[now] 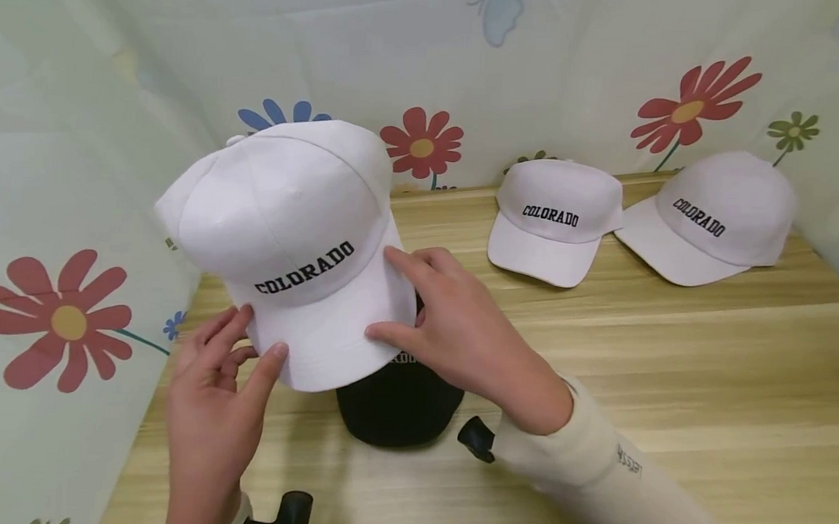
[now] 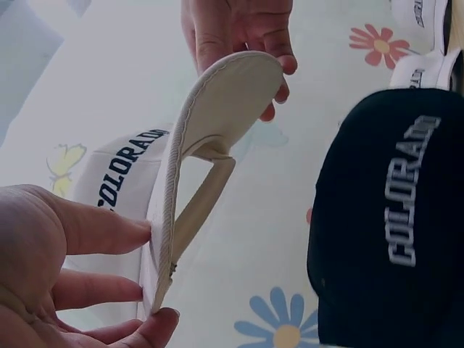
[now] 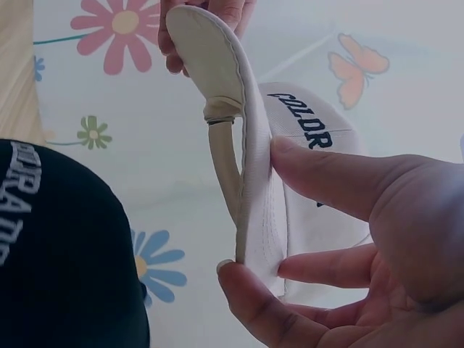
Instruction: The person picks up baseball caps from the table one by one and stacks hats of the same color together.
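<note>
Both hands hold a white baseball cap (image 1: 283, 203) marked COLORADO in black, raised over the table with its brim toward the person. My left hand (image 1: 214, 386) pinches the brim's left side, thumb on top and fingers beneath. On the opposite side, my right hand (image 1: 459, 325) pinches the brim's right edge. From underneath, in the left wrist view, the brim's plain underside (image 2: 235, 94) and the inner band show. A black baseball cap (image 1: 400, 408) with the same lettering lies on the table below, partly hidden by the white one.
Two more white COLORADO caps sit at the back right: a nearer-middle cap (image 1: 556, 213) and a far-right cap (image 1: 729, 215), side by side. The wood-grain table (image 1: 637, 377) meets a flower-printed cloth wall (image 1: 571, 82) behind and at the left.
</note>
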{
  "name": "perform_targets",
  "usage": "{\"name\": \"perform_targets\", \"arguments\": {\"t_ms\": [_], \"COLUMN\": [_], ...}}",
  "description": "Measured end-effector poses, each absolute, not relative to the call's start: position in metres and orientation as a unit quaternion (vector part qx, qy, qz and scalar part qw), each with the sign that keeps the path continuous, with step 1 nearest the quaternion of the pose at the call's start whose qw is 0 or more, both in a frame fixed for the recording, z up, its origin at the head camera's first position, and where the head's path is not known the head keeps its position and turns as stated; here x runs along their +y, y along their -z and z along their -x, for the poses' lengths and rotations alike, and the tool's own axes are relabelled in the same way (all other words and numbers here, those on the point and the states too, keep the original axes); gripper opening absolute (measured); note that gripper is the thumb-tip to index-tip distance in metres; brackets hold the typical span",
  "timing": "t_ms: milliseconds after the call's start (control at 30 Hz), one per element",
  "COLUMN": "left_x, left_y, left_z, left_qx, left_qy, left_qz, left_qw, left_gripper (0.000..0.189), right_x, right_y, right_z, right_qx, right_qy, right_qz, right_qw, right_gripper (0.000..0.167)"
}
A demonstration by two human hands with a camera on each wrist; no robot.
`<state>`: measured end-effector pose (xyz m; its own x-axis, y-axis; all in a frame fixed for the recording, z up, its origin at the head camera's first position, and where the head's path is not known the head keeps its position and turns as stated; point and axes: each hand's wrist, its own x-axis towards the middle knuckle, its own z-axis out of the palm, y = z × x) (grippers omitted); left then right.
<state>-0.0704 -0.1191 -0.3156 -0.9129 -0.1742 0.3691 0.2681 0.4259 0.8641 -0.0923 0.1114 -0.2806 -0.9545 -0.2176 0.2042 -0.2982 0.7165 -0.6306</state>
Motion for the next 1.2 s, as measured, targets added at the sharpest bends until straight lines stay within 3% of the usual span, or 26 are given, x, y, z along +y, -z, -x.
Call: {"name": "perform_targets", "arguments": {"t_ms": [633,1200], "left_x": [-0.088,-0.064], "left_y": [0.307,0.315], "left_z": [0.062,0.056], "left_qx": [-0.883,-0.875], "left_qy": [0.446,0.381], "left_qz": [0.079,0.222], "left_qw": [0.128,0.199], "left_gripper": [0.054,0.060], "right_x": [0.150,0.179], "right_y": [0.279,0.279], "right_z": [0.069,0.043], "right_qx": [-0.928,-0.933], "right_qy": [-0.355,-0.343], "right_qz": [-0.091,-0.054], "right_qw": [0.066,0.097], "right_gripper": [0.078,0.077]}}
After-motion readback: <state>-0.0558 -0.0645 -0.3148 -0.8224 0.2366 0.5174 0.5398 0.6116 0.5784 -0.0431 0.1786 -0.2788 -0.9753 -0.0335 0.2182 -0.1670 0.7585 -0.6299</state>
